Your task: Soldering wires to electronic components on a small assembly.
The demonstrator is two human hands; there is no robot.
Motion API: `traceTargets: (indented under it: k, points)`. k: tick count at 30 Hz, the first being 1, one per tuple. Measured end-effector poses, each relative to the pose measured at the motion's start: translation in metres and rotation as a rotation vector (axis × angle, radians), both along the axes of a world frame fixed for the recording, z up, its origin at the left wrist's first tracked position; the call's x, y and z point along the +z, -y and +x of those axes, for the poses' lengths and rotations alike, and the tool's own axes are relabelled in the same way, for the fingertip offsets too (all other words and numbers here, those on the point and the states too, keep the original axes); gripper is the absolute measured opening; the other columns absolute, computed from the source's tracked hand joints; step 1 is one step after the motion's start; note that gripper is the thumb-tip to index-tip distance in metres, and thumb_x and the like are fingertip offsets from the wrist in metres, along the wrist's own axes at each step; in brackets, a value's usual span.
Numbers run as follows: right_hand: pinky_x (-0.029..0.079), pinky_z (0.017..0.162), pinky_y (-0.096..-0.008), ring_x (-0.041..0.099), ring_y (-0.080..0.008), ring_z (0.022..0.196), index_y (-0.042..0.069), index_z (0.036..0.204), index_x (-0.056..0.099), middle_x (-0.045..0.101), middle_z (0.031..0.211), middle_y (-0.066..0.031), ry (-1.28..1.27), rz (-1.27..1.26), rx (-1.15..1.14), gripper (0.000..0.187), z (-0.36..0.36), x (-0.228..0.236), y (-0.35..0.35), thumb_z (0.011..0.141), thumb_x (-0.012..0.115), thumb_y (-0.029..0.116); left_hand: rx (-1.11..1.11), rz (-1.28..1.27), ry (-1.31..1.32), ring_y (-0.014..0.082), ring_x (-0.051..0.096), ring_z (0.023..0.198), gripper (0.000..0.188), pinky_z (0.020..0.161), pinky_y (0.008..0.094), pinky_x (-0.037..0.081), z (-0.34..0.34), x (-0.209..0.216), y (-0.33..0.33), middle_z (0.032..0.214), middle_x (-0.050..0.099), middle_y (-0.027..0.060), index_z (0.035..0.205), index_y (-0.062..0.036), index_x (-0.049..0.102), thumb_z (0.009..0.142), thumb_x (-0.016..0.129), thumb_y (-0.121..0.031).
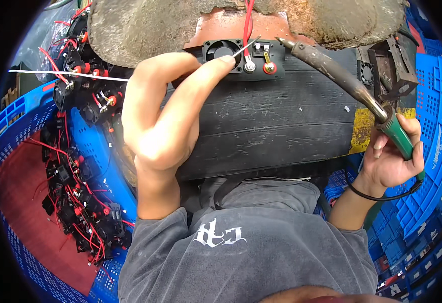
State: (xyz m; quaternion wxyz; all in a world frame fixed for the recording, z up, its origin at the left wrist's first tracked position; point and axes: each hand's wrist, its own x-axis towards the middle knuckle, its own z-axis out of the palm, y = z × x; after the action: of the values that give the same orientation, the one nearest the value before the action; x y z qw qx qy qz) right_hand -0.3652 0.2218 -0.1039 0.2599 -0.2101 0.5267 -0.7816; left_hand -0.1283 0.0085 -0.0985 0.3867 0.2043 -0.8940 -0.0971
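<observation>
Your left hand pinches a thin silver wire, probably solder, between fingertips; your right hand closes round the green-handled soldering iron. Black fan panel lies at your 12 o'clock, iron tip near its 2 o'clock corner. Reads as lining up a solder joint; next move likely calls for tip and wire meeting at 1 terminal.

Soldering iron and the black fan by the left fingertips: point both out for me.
Soldering iron (pixel 343 76), head view: on its dark metal shaft.
Black fan (pixel 218 51), head view: on the round hub at its centre.
</observation>
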Motion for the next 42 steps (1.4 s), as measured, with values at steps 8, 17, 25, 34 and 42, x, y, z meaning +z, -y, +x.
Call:
traceTargets:
  k: [8,17,25,34,42]
  points:
    - [0.039,0.039,-0.0227,0.052,-0.0168,0.046,-0.009,0.102,0.059,0.063,0.078,-0.0206,0.014,0.019,0.013,0.057,0.004,-0.002,0.008,0.092,0.039,0.044,-0.103,0.009,0.07,0.0191,0.058,0.076,0.035,0.062,0.0273,0.047,-0.003,-0.011,0.003,0.087,0.058,0.0095,0.095,0.0002,0.074,0.063,0.062,0.009]
    - [0.039,0.039,-0.023,0.052,-0.0165,0.046,-0.009,0.102,0.058,0.06,0.074,-0.0185,0.015,0.048,0.025,0.058,0.006,-0.002,0.009,0.092,0.038,0.044,-0.068,0.015,0.064,0.0193,0.058,0.077,0.038,0.063,0.0272,0.048,-0.001,-0.009,0.001,0.088,0.057,0.0095,0.096,0.0,0.074,0.062,0.061,0.009]
    - [0.038,0.04,-0.0239,0.051,-0.0166,0.046,-0.009,0.101,0.057,0.06,0.072,-0.0167,-0.008,0.047,0.068,0.058,0.011,-0.003,0.014,0.094,0.035,0.044,-0.074,0.018,0.049,0.0192,0.058,0.077,0.038,0.063,0.0273,0.048,0.0,-0.012,0.003,0.088,0.057,0.0095,0.096,0.0006,0.073,0.061,0.061,0.009]
    - [0.037,0.04,-0.0239,0.051,-0.0168,0.047,-0.009,0.101,0.057,0.059,0.072,-0.0161,-0.007,0.054,0.066,0.058,0.012,-0.002,0.016,0.094,0.033,0.044,-0.087,0.016,0.043,0.0204,0.058,0.078,0.037,0.064,0.0282,0.048,-0.001,-0.013,0.004,0.087,0.057,0.0099,0.097,0.0008,0.073,0.062,0.062,0.009]
    - [0.038,0.04,-0.0233,0.053,-0.017,0.047,-0.009,0.101,0.057,0.06,0.073,-0.017,-0.022,0.068,0.047,0.058,0.011,-0.001,0.014,0.094,0.034,0.044,-0.057,0.026,0.056,0.0191,0.058,0.076,0.037,0.063,0.0273,0.048,0.0,-0.009,0.002,0.088,0.057,0.0095,0.096,-0.0002,0.073,0.063,0.063,0.012]
